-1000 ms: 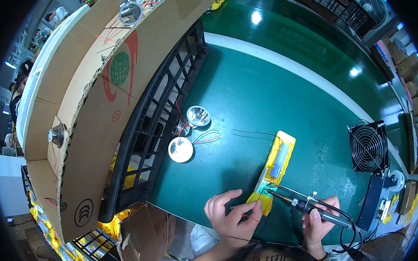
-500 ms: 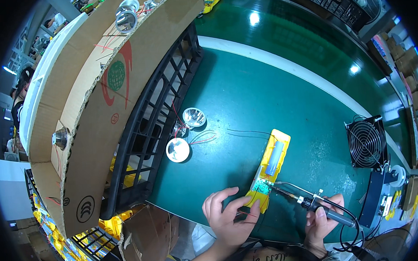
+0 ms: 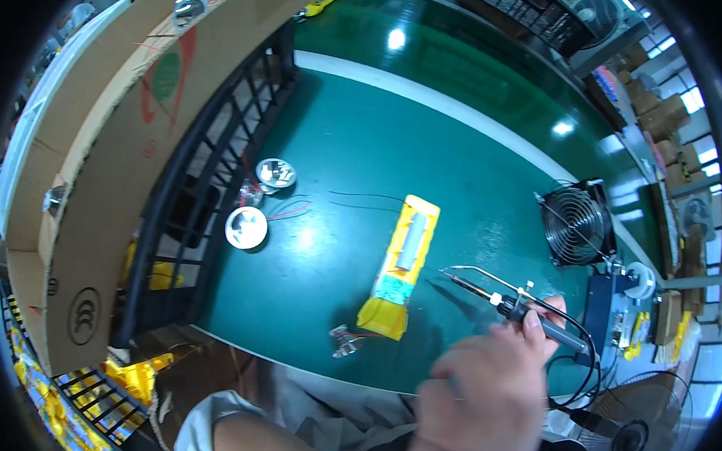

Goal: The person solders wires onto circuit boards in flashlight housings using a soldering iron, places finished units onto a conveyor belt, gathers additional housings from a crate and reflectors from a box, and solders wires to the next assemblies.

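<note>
A soldering iron [image 3: 508, 308] with a thin curved metal feed tube is held in my right hand [image 3: 550, 330], its tip pointing left and clear of the work. My left hand [image 3: 484, 390], smeared by motion, has crossed over in front of the right hand and partly covers it; its fingers cannot be made out well. Left of the iron lies a yellow plastic housing [image 3: 370, 319] with a grey-blue cylindrical battery [image 3: 412, 241] and a green circuit board [image 3: 393, 289] in it. Beside its near end lies a small clear-silvery part [image 3: 345, 341] with a red wire.
Two round reflector lamp cups [image 3: 276, 174] [image 3: 247, 227] with wires lie at the left on the green table [image 3: 324, 146]. Beyond them are a black plastic crate [image 3: 203, 176] and a cardboard box [image 3: 115, 214]. A black fan [image 3: 577, 222] stands at the right.
My left hand has left the yellow housing and swung right, to my right hand. The iron's tip has come away from the circuit board. The view has shifted, too.
</note>
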`<state>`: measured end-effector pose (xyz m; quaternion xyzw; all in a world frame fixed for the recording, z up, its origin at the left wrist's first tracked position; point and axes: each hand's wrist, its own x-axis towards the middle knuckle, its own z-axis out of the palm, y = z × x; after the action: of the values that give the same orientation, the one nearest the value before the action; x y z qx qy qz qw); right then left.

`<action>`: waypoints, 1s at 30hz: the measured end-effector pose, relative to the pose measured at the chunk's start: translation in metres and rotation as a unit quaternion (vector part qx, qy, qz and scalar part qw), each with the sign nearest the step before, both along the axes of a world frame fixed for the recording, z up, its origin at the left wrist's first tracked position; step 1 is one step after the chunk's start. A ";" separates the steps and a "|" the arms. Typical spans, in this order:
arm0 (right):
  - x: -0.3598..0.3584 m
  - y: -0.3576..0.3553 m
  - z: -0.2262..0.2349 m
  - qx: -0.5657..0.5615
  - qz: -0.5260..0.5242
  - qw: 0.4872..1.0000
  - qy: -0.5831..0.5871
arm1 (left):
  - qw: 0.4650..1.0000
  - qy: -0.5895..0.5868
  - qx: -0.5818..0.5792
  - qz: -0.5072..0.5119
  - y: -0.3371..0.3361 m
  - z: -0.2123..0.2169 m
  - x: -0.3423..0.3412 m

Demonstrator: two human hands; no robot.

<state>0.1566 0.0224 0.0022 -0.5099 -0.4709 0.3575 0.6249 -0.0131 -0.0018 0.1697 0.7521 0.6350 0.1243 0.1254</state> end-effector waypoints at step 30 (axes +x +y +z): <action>-0.001 0.004 0.028 0.011 -0.014 0.994 0.106 | 0.966 -0.019 0.134 -0.220 -0.035 -0.040 -0.025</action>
<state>0.1557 0.0259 0.0305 -0.4689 -0.3988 0.3950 0.6820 -0.0386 -0.0372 0.1296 0.8805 0.4293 0.1920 0.0600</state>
